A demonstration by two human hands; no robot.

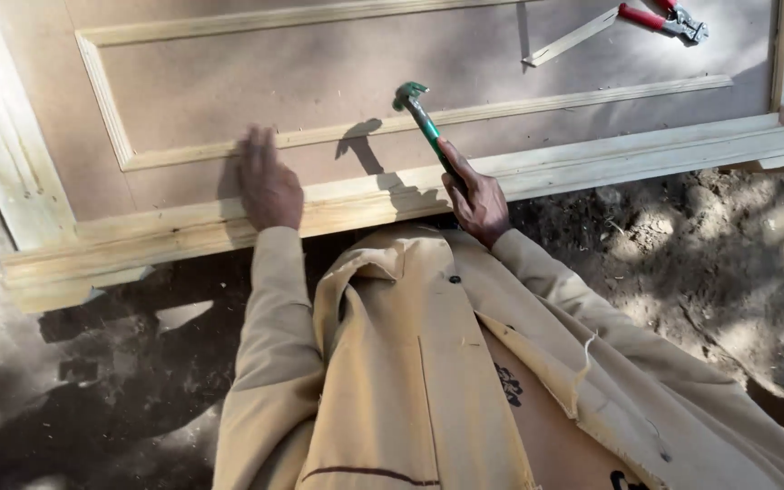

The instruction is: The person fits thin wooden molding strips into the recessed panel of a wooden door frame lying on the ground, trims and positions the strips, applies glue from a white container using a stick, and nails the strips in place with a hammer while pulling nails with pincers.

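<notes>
One camera only, worn on my head. It looks steeply down and forward over my chest, so my tan jacket [428, 381] fills the lower middle of the view. The near edge of the door panel [338, 63] runs across the upper half, tilted slightly up to the right. Its far edge lies outside the view. My left hand [268, 186] and right hand [475, 201] sit close, at arm's reach. Bare ground [710, 263] shows lower right. No second view shares the scene.

My left hand [268, 186] rests on the door panel [338, 73], hammer [424, 122] in my right hand [475, 201] beside it, pliers [669, 20] far right
</notes>
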